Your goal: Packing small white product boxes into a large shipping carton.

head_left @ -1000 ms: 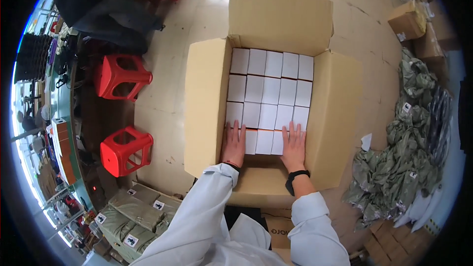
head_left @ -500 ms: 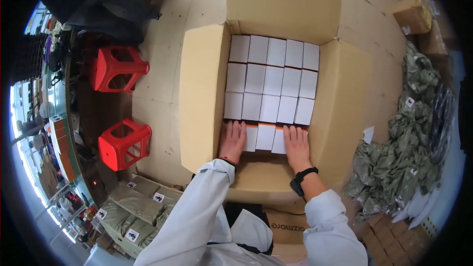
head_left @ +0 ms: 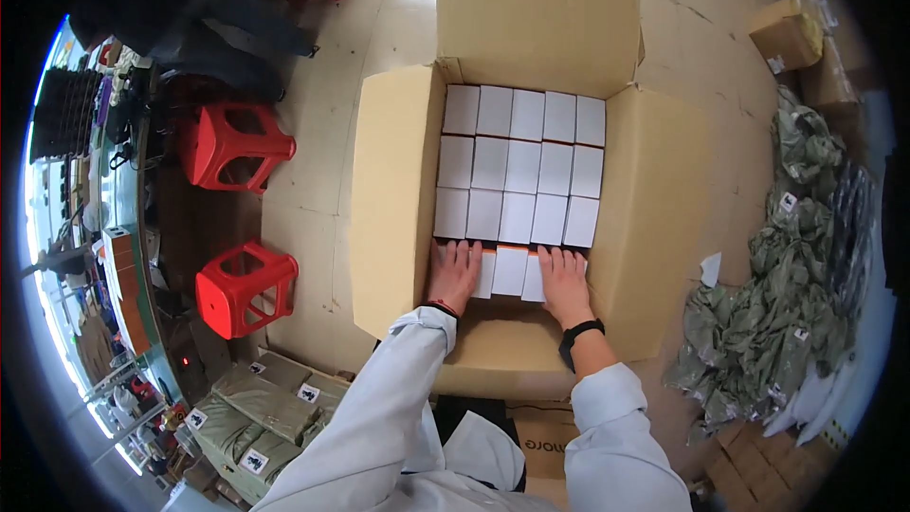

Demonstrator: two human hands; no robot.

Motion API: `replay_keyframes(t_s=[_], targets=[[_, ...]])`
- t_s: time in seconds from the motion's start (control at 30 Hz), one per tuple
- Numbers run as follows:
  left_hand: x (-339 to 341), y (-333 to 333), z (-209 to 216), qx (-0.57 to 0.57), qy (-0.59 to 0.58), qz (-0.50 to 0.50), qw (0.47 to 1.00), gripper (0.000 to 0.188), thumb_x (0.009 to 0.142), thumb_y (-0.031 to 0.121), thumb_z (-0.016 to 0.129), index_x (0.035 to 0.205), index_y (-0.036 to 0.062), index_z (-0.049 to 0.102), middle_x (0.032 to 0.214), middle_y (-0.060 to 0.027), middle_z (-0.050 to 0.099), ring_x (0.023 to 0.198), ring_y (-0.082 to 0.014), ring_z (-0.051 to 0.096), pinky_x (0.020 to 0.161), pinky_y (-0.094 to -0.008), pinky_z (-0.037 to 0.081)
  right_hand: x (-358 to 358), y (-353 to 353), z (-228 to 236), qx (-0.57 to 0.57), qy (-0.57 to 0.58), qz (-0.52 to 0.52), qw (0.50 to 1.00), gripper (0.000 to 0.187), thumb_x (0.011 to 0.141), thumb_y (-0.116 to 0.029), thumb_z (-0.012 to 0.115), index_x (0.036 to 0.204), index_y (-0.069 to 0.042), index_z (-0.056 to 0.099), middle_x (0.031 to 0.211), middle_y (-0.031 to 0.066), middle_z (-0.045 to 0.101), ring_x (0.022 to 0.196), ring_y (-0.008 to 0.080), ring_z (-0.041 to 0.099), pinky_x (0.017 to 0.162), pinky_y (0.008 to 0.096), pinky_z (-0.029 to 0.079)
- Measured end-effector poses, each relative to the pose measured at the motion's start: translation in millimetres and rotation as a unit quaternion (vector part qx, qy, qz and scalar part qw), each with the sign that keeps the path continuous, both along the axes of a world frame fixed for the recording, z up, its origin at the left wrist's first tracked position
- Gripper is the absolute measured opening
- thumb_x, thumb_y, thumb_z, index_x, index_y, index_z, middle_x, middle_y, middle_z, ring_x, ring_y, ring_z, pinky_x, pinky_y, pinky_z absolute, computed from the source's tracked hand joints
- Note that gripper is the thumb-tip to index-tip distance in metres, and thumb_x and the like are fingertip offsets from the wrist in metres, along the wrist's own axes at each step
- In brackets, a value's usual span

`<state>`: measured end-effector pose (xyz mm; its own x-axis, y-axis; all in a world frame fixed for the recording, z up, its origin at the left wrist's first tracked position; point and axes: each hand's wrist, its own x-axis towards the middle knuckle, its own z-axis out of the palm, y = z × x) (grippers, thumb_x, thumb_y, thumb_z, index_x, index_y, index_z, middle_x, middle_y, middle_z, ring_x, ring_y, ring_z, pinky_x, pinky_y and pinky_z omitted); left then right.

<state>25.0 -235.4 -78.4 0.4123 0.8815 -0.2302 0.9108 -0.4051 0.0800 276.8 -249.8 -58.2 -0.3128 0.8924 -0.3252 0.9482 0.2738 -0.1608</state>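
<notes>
A large open cardboard carton (head_left: pixel 393 190) stands in front of me, packed with rows of small white boxes (head_left: pixel 520 165). My left hand (head_left: pixel 455 275) lies over the left end of the nearest row, its fingers hooked over the row's far edge at a dark gap. At the row's right end, my right hand (head_left: pixel 566 283) grips in the same way. Between the hands, several white boxes (head_left: pixel 510 270) of that row show, with orange along their far edges. Both thumbs are hidden. A dark band circles my right wrist.
Two red plastic stools (head_left: pixel 248 291) stand at the left beside a cluttered workbench (head_left: pixel 133 294). Grey-green wrapped packages (head_left: pixel 261 398) lie at the lower left. A heap of grey-green bags (head_left: pixel 758 341) covers the floor on the right, with a brown carton (head_left: pixel 785 33) beyond.
The view has shifted slightly, so the carton and stools sit a little lower in the picture. Both hands stay on the nearest row, their grip much the same.
</notes>
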Motion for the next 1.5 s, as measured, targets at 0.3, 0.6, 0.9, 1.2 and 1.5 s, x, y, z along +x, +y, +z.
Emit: replay_keyframes(t_s=[0.3, 0.6, 0.9, 1.2, 1.5], targets=[[-6, -4, -11, 0.002, 0.025, -0.023, 0.999, 0.051, 0.096, 0.016, 0.051, 0.146, 0.0061, 0.044, 0.132, -0.0148, 0.051, 0.127, -0.0350, 0.047, 0.113, -0.0718, 0.030, -3, -5, -9, 0.062, -0.046, 0.014, 0.997, 0.084, 0.075, -0.006, 0.074, 0.150, -0.007, 0.036, 0.126, 0.0156, 0.050, 0.121, 0.0357, 0.049, 0.113, 0.0578, 0.034], [1, -1, 50, -0.024, -0.029, -0.011, 0.999, 0.078, 0.072, 0.001, 0.070, 0.144, 0.0019, 0.039, 0.129, -0.0170, 0.049, 0.128, -0.0366, 0.046, 0.114, -0.0748, 0.024, 8, 3, 47, -0.028, -0.017, 0.034, 0.999, 0.097, 0.059, -0.006, 0.084, 0.146, -0.003, 0.040, 0.126, 0.0178, 0.051, 0.119, 0.0358, 0.051, 0.107, 0.0522, 0.036], [-21, -36, 251, -0.013, -0.067, -0.060, 0.996, 0.069, 0.080, 0.011, 0.066, 0.144, 0.0044, 0.043, 0.130, -0.0160, 0.052, 0.123, -0.0322, 0.050, 0.114, -0.0680, 0.021, 4, -45, 235, 0.014, 0.065, 0.032, 0.997, 0.095, 0.057, -0.004, 0.078, 0.143, 0.003, 0.039, 0.126, 0.0205, 0.052, 0.119, 0.0398, 0.050, 0.107, 0.0518, 0.036], [-90, -147, 310, 0.010, -0.188, -0.130, 0.973, 0.078, 0.071, 0.001, 0.066, 0.146, 0.0027, 0.043, 0.130, -0.0163, 0.050, 0.128, -0.0326, 0.048, 0.113, -0.0673, 0.019, -77, -200, 343, 0.057, -0.016, -0.031, 0.998, 0.091, 0.060, -0.005, 0.077, 0.142, 0.003, 0.040, 0.127, 0.0227, 0.050, 0.116, 0.0388, 0.050, 0.104, 0.0544, 0.036], [-275, -247, 328, 0.036, -0.202, -0.137, 0.969, 0.084, 0.067, 0.000, 0.069, 0.147, 0.0022, 0.042, 0.132, -0.0167, 0.050, 0.127, -0.0330, 0.048, 0.114, -0.0677, 0.020, -263, -304, 368, 0.094, -0.020, -0.035, 0.995, 0.087, 0.062, -0.002, 0.070, 0.143, 0.005, 0.039, 0.125, 0.0231, 0.051, 0.117, 0.0403, 0.050, 0.104, 0.0529, 0.035]])
